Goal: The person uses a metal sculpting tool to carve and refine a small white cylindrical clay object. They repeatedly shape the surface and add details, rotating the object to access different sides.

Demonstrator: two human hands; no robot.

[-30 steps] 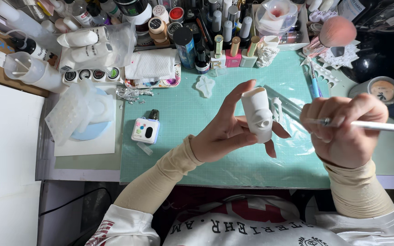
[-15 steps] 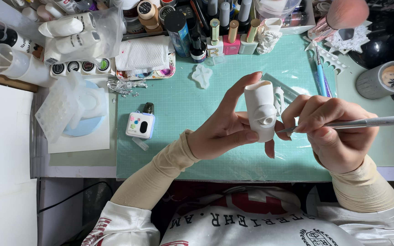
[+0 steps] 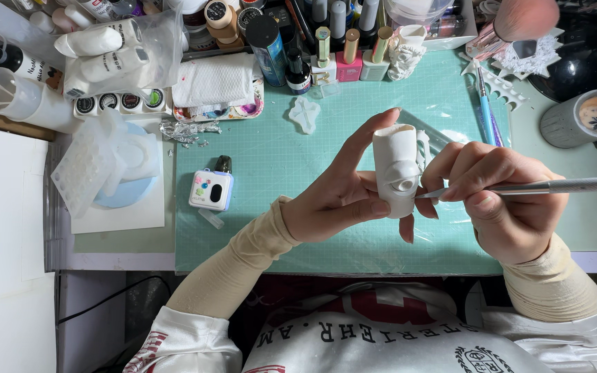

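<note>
The left hand (image 3: 340,204) is closing its grip around a white cast figure (image 3: 396,169), holding it upright above the green cutting mat (image 3: 271,138) on the tabletop. The right hand (image 3: 502,197) is pinching a thin metal tool (image 3: 554,186) in a closed grip, its tip touching the figure's lower front. A small white device (image 3: 211,189) is lying on the mat well to the left, near a crumpled piece of foil (image 3: 186,130).

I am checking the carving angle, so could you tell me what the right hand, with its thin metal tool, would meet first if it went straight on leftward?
Most likely the white cylindrical piece: the metal tool in the right hand already points at its raised front detail.
</note>
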